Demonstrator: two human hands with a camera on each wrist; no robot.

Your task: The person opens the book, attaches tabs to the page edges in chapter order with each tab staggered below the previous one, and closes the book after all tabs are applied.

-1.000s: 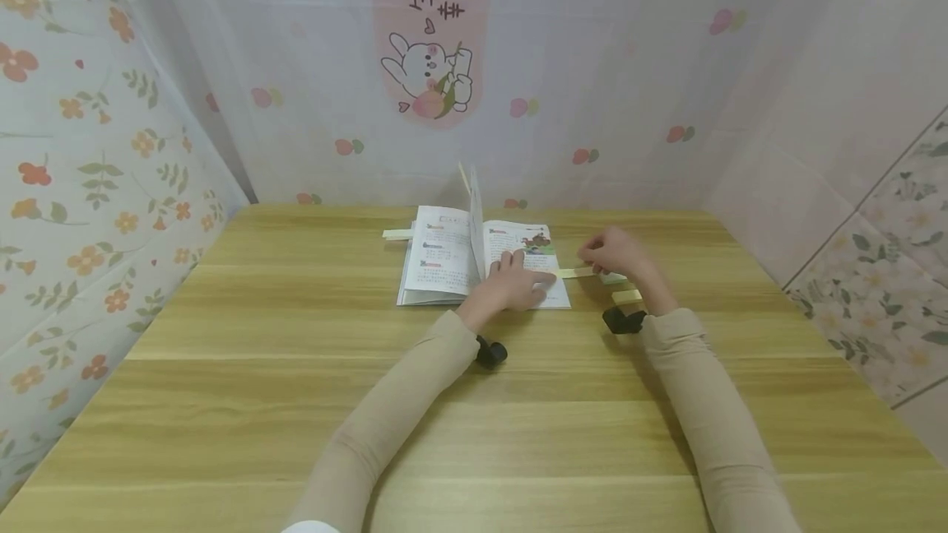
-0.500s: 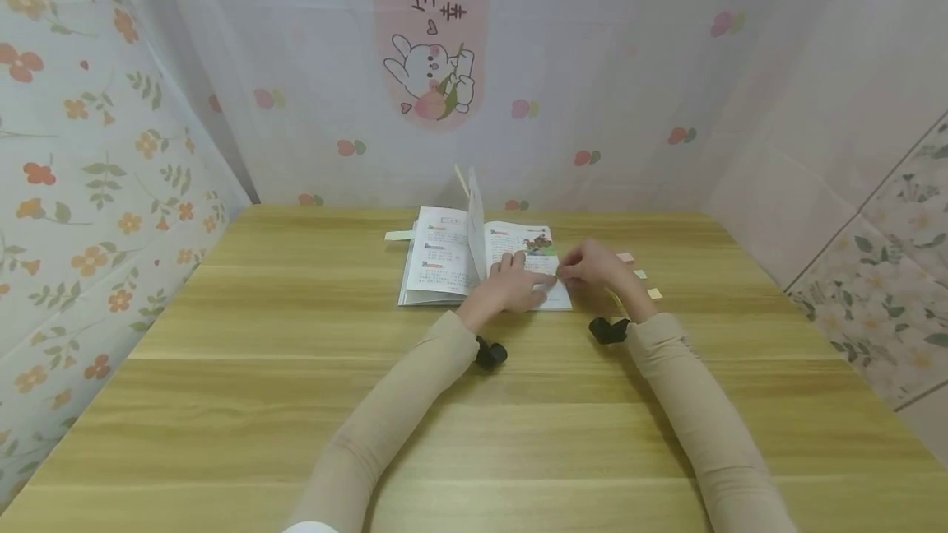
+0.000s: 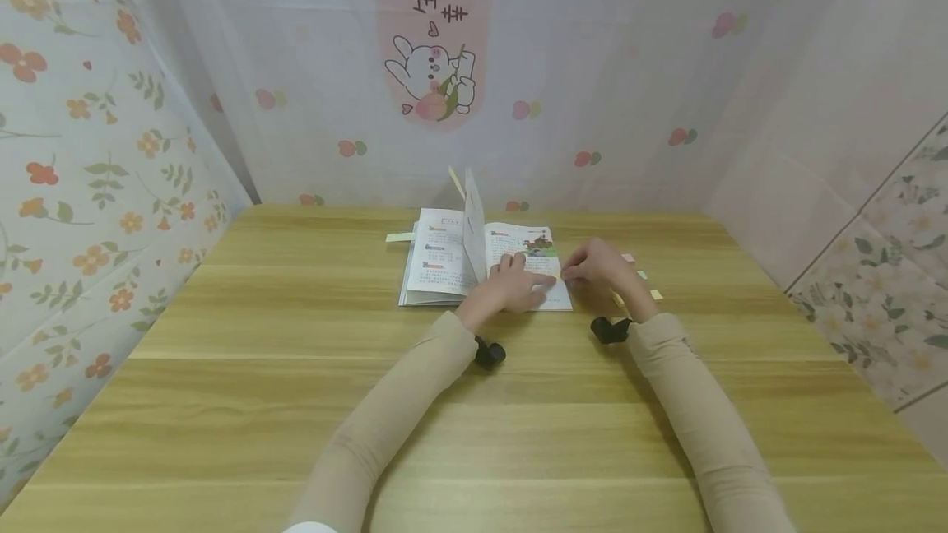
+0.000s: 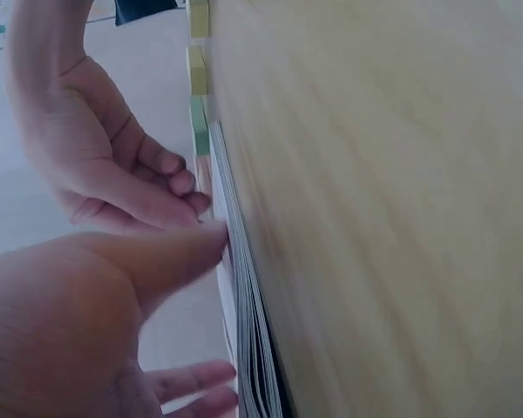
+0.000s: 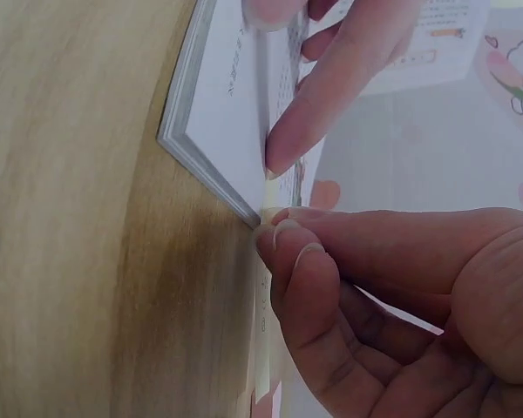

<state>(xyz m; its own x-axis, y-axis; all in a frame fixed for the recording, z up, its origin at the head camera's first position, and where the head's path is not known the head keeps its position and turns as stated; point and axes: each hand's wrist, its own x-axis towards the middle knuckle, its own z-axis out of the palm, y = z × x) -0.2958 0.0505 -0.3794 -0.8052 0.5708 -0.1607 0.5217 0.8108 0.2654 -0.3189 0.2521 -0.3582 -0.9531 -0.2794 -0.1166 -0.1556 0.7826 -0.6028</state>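
An open book (image 3: pixel 444 263) lies toward the back of the table, with some pages (image 3: pixel 474 224) standing upright near its middle. My left hand (image 3: pixel 507 286) rests on the right-hand page with its fingers extended. In the right wrist view, the left index fingertip presses one end of a pale yellow sticky strip (image 5: pixel 271 197) onto that page. At the page's outer edge, my right hand (image 3: pixel 598 263) pinches the strip between thumb and fingertips, which hide part of it. Both hands come close together in the left wrist view.
Right of the book, partly behind the right wrist, lie sticky-note pads, among them a yellow one (image 3: pixel 656 294) and a green one (image 4: pixel 200 124). One strip (image 3: pixel 400 237) sticks out at the book's left, another (image 3: pixel 456 182) from the upright pages. A printed curtain (image 3: pixel 592 64) hangs behind.
My right hand has moved left along the yellow strip to the page edge, uncovering the pads. My left hand stays on the page. The upright pages lean slightly more to the left.
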